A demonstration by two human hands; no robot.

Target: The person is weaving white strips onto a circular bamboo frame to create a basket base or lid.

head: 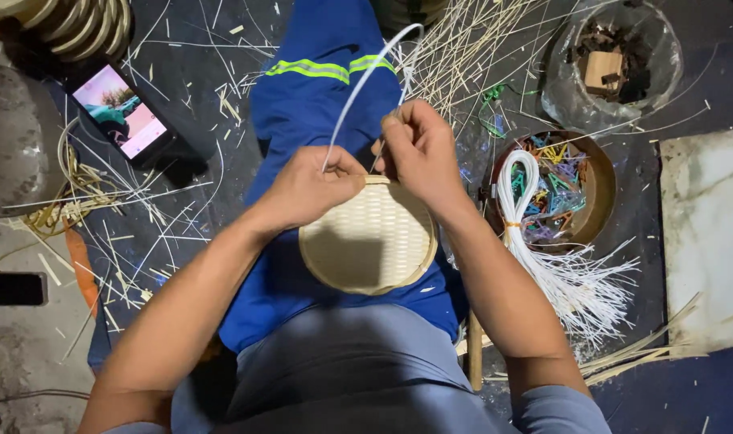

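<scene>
The dark floor [688, 394] is littered all over with pale cane splinters, and the person sits in the middle of it with a blue garment with a reflective stripe [302, 96] draped over the lap. To the far right a clear bag of wood scraps [611, 64] sits beyond a round brown bowl [601, 189] full of coloured clips, with a tied bundle of white strips [555, 273] trailing out of it toward the near side. A phone [121, 111] with a lit screen lies far left. On the lap rests the small round woven basket [369, 237], flat and pale; I'd judge it light and fairly stiff, best steadied by its bound rim, since the weave could crack if squeezed. The left hand [306, 189] is closed over the far left edge of the rim, pinning it. The right hand [421, 149] is pinched shut on the white strip [358, 84], which arcs up and away in a springy loop; it looks thin, smooth and flexible, likely to slip unless held close to the rim.
</scene>
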